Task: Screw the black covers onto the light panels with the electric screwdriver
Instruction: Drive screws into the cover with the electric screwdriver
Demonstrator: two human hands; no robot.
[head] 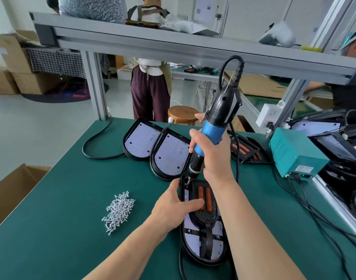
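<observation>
Two bare forearms reach in from the near edge over the dark green work mat [72, 199]. Nearest lies the black-rimmed, D-shaped light panel [195, 239] with a pale lilac LED board dotted red, its rounded end toward the camera. On the far half of this panel sits the black plastic cover [203, 215] with two orange oblong inserts; a black strap runs from it down the panel's middle.

The left hand [173, 209] lies palm down on the left side of the panel, fingers curled round the rim and thumb stretched across the cover, pressing it in place. The right hand [213, 156], wrist bent above the panel's far end, is wrapped round the blue-and-black corded electric screwdriver [211, 130], which tilts up and to the right; its bit meets the cover's far-left corner.

Left of the panel, well apart, is a loose heap of small silver screws [118, 213]. Just beyond the panel's far end rest two uncovered light panels [153, 144], overlapping. Beyond and right of it lies a covered panel [245, 152], and further right a teal metal power box [294, 154] whose small label is too blurred to read. A white socket block [271, 116] stands behind that box.
</observation>
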